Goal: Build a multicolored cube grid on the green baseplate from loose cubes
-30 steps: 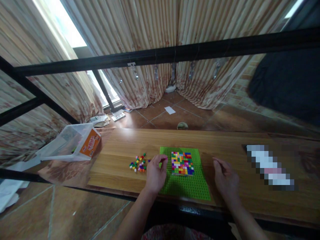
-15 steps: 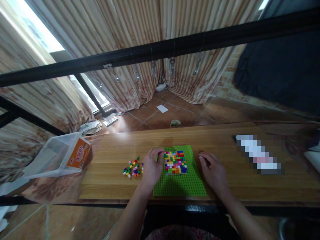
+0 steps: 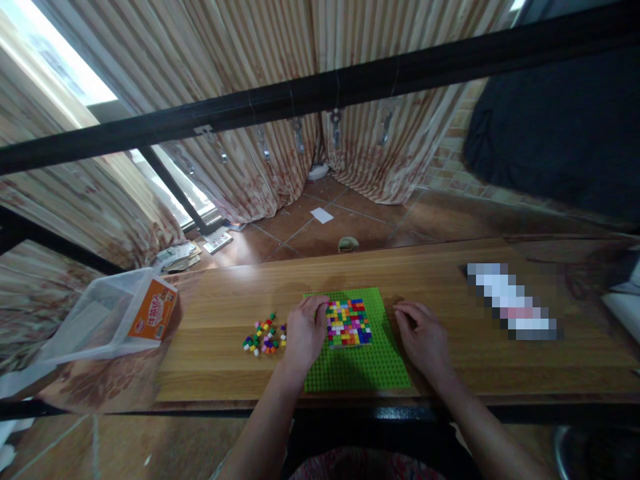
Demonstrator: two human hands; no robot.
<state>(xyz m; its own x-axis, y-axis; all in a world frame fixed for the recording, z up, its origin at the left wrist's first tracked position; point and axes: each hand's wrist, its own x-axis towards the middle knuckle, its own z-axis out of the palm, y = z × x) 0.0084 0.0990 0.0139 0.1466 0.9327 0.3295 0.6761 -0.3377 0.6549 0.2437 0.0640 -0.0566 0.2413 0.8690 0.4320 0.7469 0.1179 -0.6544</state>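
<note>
One green baseplate (image 3: 357, 372) bears a multicoloured brick square (image 3: 349, 325); over its left edge, the left hand (image 3: 305, 333), nearly closed, pinches a pink brick (image 3: 327, 304); beside its right edge, the right hand (image 3: 423, 339) curls loosely, contents indiscernible.

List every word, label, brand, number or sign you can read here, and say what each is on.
No text reads with certainty.
Orange label on the clear plastic bin: large pale characters, apparently Chinese, too blurred to quote.
White printed item on the floor: dark print, too small to read.
Pixelated object on the table: any text is masked.
Brick mosaic and green baseplate: no lettering visible.
</note>
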